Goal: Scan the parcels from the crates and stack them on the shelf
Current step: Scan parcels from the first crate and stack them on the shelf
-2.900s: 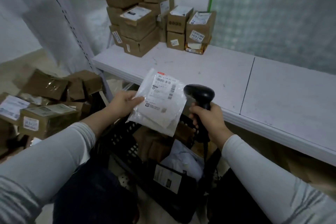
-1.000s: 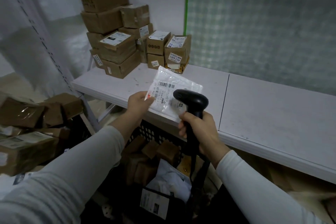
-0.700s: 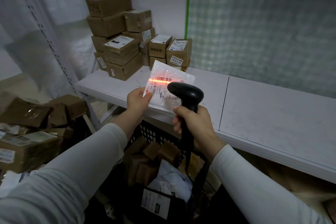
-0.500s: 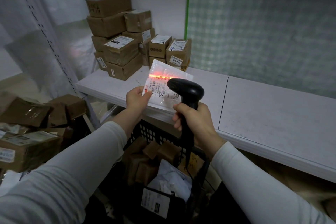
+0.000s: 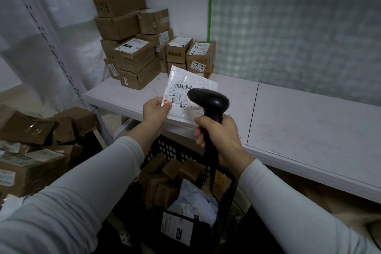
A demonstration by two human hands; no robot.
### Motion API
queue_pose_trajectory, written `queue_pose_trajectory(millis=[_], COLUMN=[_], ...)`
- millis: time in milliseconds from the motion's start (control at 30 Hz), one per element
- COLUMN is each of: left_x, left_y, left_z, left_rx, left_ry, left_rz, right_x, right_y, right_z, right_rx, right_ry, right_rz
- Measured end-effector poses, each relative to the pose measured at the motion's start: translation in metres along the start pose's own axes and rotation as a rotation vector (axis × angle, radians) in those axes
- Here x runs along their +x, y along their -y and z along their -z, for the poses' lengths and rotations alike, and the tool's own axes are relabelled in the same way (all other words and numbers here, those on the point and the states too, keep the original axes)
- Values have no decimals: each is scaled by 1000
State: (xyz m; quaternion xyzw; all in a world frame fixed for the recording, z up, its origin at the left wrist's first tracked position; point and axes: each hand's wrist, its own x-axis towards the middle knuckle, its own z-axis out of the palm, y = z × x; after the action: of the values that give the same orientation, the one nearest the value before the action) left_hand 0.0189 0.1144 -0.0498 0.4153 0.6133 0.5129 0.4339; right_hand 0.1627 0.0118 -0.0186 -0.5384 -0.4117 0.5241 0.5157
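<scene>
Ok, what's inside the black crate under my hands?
The crate holds small brown boxes, a crumpled white bag and a black labelled parcel. Anything beneath them is covered.

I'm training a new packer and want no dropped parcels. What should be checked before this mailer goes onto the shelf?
1. Left hand pinches the white mailer by its corner: ok.
2. Barcode faces up, readable: ok.
3. Scan registered: cannot tell; no beam shows.
4. Bare shelf space right of the box stack: ok.
5. Right hand grips the scanner securely: ok.
</scene>
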Motion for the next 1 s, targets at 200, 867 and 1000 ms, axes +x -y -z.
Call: queue_pose_trajectory(millis=[200, 867, 1000], left_x=[-4, -22, -23], left_y=[-3, 63, 131], left_z=[-33, -40, 14], left_rx=[-167, 87, 356], left_ry=[137, 448, 357], left_rz=[266, 454, 499], right_x=[2, 11, 17], right_y=[1, -58, -95], right_z=[18, 49, 25], right_rx=[107, -40, -56], right_ry=[-77, 47, 120], right_rz=[21, -211, -299])
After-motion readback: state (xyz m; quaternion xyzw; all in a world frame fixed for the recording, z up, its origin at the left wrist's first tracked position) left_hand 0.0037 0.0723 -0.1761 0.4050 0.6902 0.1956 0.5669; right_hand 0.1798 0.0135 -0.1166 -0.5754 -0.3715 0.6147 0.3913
